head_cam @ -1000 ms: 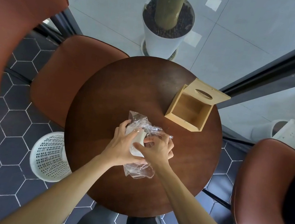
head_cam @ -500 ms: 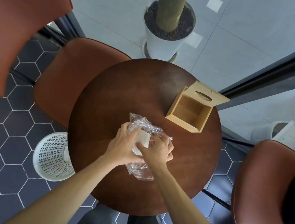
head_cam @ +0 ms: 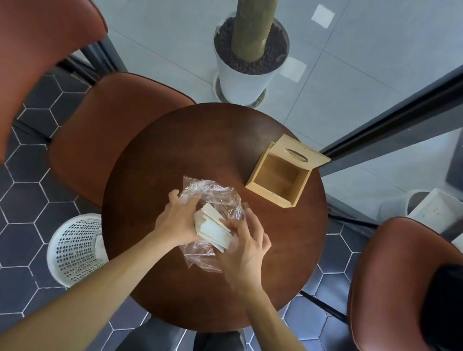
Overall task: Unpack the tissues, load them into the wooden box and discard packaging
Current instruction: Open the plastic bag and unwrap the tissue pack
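At the centre of the frame, low on the round tabletop (head_cam: 170,144), the left hand (head_cam: 179,221) clasps the white tissue stack (head_cam: 213,228) from its left side while the right hand (head_cam: 244,250), fingers curled, pinches the clear plastic wrapper (head_cam: 213,193) beside it. The stack looks about half freed. Further off, right of centre, the wooden box (head_cam: 278,178) stands open and empty, so loading remains, as does discarding into what I take to be the bin, the white basket (head_cam: 74,246) at lower left.
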